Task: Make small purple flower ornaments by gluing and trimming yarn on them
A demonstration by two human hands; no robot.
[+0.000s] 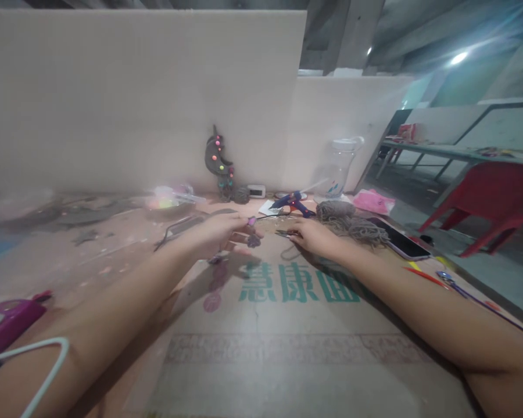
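My left hand reaches over the board from the left, fingers closed around a small grey yarn piece. A bit of purple shows at its fingertips; I cannot make out what it is. Opposite, my right hand has its fingers on small scissors, whose blades point left. A loose strand of grey yarn lies under that hand. Just behind both hands rests a blue glue gun. Grey yarn skeins lie beside my right wrist.
A grey crescent ornament with coloured beads leans on the back panel. Farther right stand a clear jug and a phone lying flat. A magenta tool lies near my left forearm. A red chair stands beyond the table.
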